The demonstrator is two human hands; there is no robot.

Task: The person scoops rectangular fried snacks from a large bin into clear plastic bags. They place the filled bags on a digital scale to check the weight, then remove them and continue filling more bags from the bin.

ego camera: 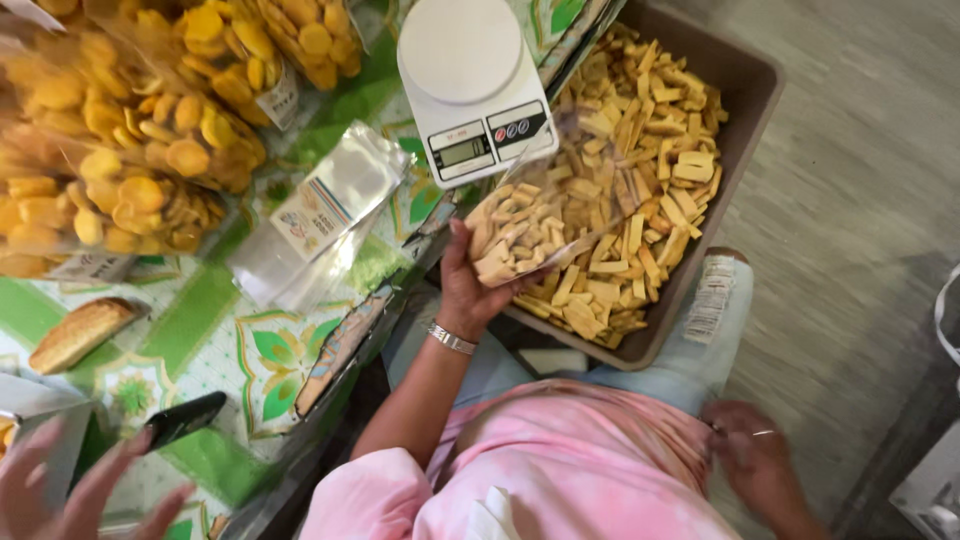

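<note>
My left hand (465, 290), with a metal bracelet on the wrist, grips a clear plastic bag (525, 230) partly filled with pale snack sticks. It holds the bag over the near left corner of a brown tray (745, 90), which is heaped with the same sticks. A white digital kitchen scale (470, 80) stands just beyond the bag, with nothing on its pan. My right hand (752, 462), wearing a ring, lies low at my right hip against the hem of my pink shirt. Its fingertips are blurred and partly hidden.
A stack of empty clear bags (320, 215) lies on the green patterned tablecloth (200, 330). Filled bags of round yellow chips (130, 130) crowd the far left. A bread-like piece (78, 333) and a black phone (185, 418) lie nearer. Another person's blurred hand (70, 490) is at bottom left.
</note>
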